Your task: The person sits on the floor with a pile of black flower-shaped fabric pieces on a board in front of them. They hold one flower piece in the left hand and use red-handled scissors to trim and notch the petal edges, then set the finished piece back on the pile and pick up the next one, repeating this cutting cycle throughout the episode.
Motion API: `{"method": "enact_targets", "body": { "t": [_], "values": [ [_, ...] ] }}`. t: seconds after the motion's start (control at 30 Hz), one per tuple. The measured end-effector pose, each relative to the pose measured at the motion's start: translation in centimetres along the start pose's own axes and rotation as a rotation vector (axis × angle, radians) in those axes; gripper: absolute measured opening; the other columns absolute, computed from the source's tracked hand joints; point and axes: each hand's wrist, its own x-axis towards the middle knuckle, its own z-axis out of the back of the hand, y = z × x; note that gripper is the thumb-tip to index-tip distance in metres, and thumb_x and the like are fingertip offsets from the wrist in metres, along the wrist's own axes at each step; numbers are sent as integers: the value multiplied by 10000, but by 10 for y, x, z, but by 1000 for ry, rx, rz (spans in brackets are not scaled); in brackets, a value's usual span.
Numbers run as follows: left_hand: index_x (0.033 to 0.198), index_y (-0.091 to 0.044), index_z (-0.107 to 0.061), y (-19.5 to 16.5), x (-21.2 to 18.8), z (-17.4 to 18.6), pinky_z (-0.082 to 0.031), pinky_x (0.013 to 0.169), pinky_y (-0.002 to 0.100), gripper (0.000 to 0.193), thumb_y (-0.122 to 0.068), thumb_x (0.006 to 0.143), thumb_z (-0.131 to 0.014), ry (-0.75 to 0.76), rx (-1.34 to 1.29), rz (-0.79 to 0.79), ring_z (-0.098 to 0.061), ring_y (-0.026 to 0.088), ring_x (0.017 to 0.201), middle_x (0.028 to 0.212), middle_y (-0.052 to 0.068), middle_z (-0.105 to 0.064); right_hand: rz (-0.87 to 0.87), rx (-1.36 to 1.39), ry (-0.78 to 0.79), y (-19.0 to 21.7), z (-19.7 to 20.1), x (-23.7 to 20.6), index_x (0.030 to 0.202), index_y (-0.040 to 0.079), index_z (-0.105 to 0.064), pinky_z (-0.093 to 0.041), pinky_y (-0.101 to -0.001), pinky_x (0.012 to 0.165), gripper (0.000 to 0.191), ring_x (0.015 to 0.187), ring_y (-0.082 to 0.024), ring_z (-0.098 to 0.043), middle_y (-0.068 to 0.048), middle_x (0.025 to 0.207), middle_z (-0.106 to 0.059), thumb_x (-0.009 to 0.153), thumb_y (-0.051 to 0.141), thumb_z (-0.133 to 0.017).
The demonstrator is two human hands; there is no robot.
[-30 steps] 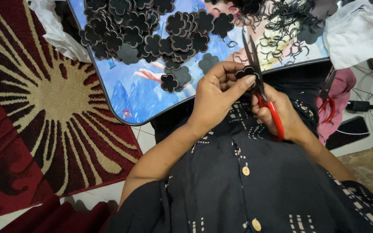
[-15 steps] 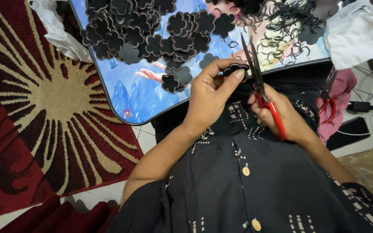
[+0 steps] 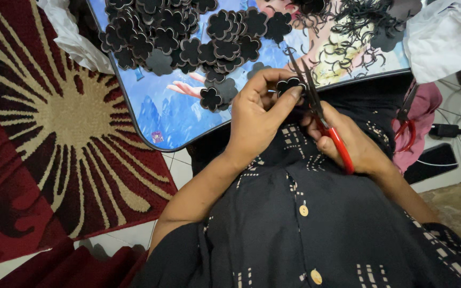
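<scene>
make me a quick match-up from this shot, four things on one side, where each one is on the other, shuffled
Things
1. red-handled scissors
2. black flower cutout
3. pile of black flower cutouts
4. curly black offcuts

Places
A. heaped on the blue picture tray, upper left
B. in the right hand
C. pinched in the left hand fingertips
D. scattered at the tray's upper right

Pairs: 1-B, 2-C, 3-A, 4-D

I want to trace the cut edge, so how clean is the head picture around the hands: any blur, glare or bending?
Head view: the left hand, the black flower cutout it pinches and the red-handled scissors in the right hand look sharp; lighting is soft and even, no strong glare on the glossy tray; wide-angle bending shows in the tray's curved rim and stretched corners; black cutout against dark shirt gives poor contrast.
</scene>
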Motion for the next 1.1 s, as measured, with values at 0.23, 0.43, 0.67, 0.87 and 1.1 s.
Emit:
{"method": "enact_targets", "body": {
  "t": [0.23,0.43,0.67,0.87,1.1],
  "values": [
    [1226,5,-646,1,0,-2,-580,833,215,249,-13,991,-727,4,49,-7,-704,78,933,1040,42,-725,-34,26,-9,5,-2,2,1281,12,-486,-432,-260,623,918,725,-92,-479,-21,866,-524,868,832,-485],
    [1243,-1,-635,-1,-1,-2,-566,804,207,283,-20,979,-735,-7,37,1,-689,63,903,1010,31,-718,-46,38,16,5,0,3,1293,9,-472,-425,-265,605,934,703,-102,-462,-22,847,-512,849,831,-507],
    [1237,-3,-641,1,1,-4,-550,803,195,288,-12,970,-748,-9,50,-22,-648,38,911,1049,17,-709,-15,51,1,6,0,2,1322,16,-463,-410,-253,603,941,710,-90,-438,-7,854,-495,861,837,-498],
    [1244,-5,-640,-1,0,-2,-553,809,192,303,-2,961,-748,-7,63,-23,-641,32,916,1053,8,-703,-51,96,-9,0,-2,-1,1289,22,-472,-384,-240,569,896,671,-77,-419,4,825,-477,861,808,-524],
    [1264,-11,-627,-5,0,-1,-557,810,193,327,-4,962,-752,0,67,-6,-670,50,892,1003,32,-714,-53,112,-4,-8,1,-2,1179,48,-495,-387,-223,559,778,656,-62,-433,15,818,-489,873,761,-557]
  ]
}}
